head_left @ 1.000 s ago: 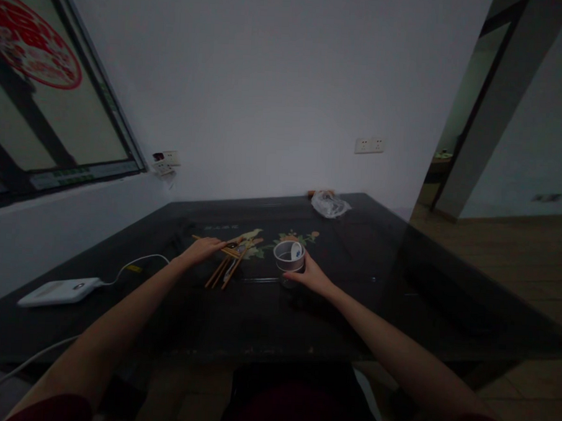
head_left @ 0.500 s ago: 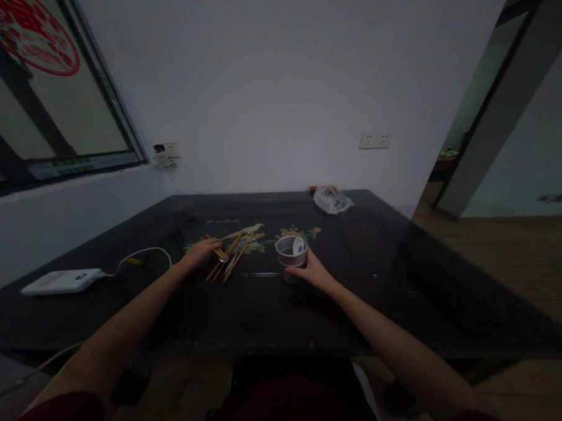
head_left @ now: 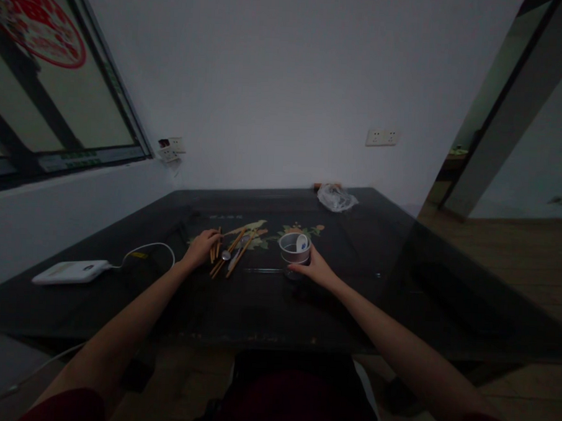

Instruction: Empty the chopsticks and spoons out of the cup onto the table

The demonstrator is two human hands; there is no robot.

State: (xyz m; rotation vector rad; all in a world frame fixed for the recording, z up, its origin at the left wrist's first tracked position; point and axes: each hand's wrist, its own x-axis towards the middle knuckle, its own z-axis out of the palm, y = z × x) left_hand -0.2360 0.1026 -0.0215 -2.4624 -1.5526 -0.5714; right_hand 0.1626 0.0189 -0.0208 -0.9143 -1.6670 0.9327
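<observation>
My left hand (head_left: 201,249) is closed around a few wooden chopsticks (head_left: 215,247), whose ends stick out beyond the fingers. Just to the right, more chopsticks (head_left: 236,265) lie in a loose pile on the dark table. A metal spoon (head_left: 225,256) rests among them, with its bowl showing. My right hand (head_left: 319,269) wraps around the right side of a grey cylindrical holder (head_left: 294,257), which stands upright with its mouth up. Inside it leans a white spoon (head_left: 302,243) with a blue mark. The holder's lower part looks clear.
The dark table (head_left: 267,315) has a painted bird and flowers under the pile. A white power bank (head_left: 71,271) with a cable lies at the left. At the back by the wall sits a crumpled plastic bag (head_left: 336,198). A dark flat object (head_left: 454,299) lies at the right.
The chopsticks in my left hand have turned from slanting to more upright in view, and the metal spoon shows more clearly. My right hand stays on the holder. The view has shifted slightly.
</observation>
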